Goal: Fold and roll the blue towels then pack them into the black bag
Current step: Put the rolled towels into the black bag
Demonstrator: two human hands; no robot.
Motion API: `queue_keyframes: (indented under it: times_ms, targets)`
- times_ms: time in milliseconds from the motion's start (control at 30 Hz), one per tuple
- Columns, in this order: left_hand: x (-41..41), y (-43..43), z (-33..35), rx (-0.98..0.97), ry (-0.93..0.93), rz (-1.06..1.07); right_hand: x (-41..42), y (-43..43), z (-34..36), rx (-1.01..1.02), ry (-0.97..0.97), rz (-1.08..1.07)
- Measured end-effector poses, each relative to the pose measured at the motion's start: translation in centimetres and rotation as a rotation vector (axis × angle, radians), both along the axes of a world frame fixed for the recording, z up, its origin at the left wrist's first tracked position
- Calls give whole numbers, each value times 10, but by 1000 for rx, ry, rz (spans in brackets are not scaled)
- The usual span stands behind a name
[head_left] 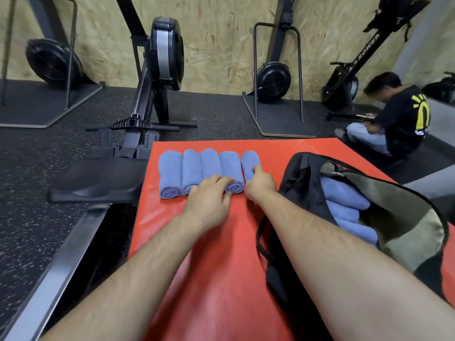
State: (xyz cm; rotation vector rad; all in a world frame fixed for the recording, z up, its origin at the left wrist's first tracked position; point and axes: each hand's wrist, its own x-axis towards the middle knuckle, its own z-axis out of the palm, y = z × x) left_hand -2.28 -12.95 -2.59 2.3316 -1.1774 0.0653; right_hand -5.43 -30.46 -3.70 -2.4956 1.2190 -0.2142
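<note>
The rightmost rolled towel (249, 160) is gripped at its near end by the right hand (261, 184). The neighbouring rolls (209, 163) are touched by relaxed fingers of the left hand (209, 200). All are laid on the red mat (209, 267), beside the open black bag (302, 183), where more towels (344, 196) are packed.

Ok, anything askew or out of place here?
Nothing stands out: five rolled towels lie side by side on the red mat, the right hand gripping the rightmost, and the black bag lies open, more rolls inside.
</note>
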Motion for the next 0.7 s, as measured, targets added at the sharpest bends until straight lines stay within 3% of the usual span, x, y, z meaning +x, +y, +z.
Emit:
queue_keyframes:
  times_ms: [200,400,567,633,700]
  targets:
    - [-13,-9,0,-140,246,-37,-26,26,33,-14,-163,-23]
    - [-45,-11,35,-436,752,-4,-106,90,65,46,-441,187]
    - [-73,-4,54,-592,823,-88,-157,102,81,152,-530,331]
    - [-80,2,64,-557,781,-153,-181,97,81,-18,-511,365]
    - [-85,9,72,-477,671,-211,-198,90,84,-384,-459,369]
